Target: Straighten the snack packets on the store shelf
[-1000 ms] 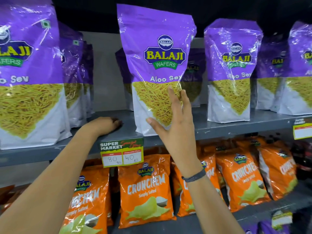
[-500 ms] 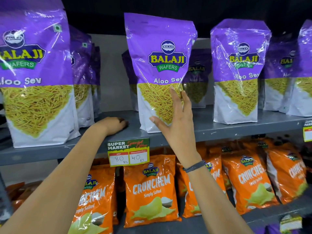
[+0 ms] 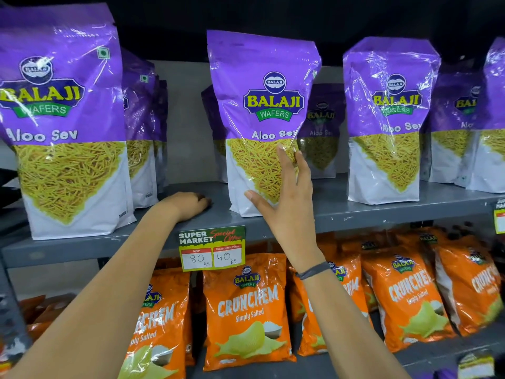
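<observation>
Head view: your right hand (image 3: 287, 198) lies spread and flat against the middle Aloo Sev packet (image 3: 262, 119), gripping nothing, likely squaring its face. The packet stands at the shelf's (image 3: 355, 212) front edge. Your left hand (image 3: 188, 205) rests palm-down, empty, probably for balance.

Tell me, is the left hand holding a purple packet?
No, the left hand lies flat on the grey shelf, touching no packet; only the right hand is at the middle purple packet.

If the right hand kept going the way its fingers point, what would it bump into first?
The right hand would most likely meet the middle Aloo Sev packet: its fingertips already seem to touch the clear front, though depth is uncertain.
</observation>
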Demonstrator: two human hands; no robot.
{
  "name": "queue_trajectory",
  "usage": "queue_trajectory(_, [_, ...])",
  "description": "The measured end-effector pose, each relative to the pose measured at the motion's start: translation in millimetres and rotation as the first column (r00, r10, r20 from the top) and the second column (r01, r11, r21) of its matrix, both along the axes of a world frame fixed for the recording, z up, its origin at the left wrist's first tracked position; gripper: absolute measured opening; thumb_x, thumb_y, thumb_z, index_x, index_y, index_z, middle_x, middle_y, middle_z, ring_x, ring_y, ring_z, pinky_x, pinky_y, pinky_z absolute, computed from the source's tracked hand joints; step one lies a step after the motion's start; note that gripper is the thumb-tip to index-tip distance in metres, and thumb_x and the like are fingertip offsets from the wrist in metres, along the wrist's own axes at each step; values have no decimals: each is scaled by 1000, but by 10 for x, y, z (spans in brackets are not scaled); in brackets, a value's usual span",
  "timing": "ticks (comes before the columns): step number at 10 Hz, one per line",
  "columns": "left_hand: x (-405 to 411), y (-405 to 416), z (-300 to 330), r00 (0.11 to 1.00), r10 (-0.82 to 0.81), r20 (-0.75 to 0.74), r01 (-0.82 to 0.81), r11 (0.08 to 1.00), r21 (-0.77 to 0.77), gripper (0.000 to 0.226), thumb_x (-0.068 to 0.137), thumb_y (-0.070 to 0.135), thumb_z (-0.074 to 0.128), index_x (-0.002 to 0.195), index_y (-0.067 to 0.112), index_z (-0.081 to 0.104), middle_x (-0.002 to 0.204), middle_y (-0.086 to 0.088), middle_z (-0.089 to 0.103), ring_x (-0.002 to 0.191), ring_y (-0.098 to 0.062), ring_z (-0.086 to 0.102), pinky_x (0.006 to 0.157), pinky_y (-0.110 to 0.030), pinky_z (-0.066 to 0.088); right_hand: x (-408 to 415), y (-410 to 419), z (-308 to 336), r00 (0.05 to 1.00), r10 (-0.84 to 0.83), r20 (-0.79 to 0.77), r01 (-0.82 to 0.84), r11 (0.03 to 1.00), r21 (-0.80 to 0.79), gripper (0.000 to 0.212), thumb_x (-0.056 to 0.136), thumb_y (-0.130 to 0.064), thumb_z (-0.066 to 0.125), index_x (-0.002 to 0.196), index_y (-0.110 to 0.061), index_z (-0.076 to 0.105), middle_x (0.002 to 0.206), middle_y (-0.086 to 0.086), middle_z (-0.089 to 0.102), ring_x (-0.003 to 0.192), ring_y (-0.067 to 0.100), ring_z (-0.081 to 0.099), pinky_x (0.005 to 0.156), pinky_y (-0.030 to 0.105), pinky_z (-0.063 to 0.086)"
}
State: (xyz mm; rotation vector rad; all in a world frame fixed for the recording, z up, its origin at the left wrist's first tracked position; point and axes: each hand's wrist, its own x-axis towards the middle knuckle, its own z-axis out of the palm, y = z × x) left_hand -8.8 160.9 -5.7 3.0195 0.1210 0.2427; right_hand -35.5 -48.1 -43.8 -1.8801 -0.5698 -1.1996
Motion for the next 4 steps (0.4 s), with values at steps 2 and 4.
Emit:
queue_trajectory(2, [0,0,5,1000,-2,-3,2,1000,15,49,99,38,25,133,13,50,142,-16,49,125,-32,48,105,-39,39,17,-1,-10,1000,0,-1,0,1000,3,82,83,-48,67,149,-27,24,154,16,23,142,33,24,107,45,39])
queue_trajectory(4, [44,32,-1,999,14,34,-15,999,37,48,98,38,28,131,14,53,139,-17,51,123,-33,49,104,-40,42,-21,-115,-9,983,186,-10,-184,977,109,80,85,-39,68,148,-28,21,155,10,23,145,20,19,109,25,25])
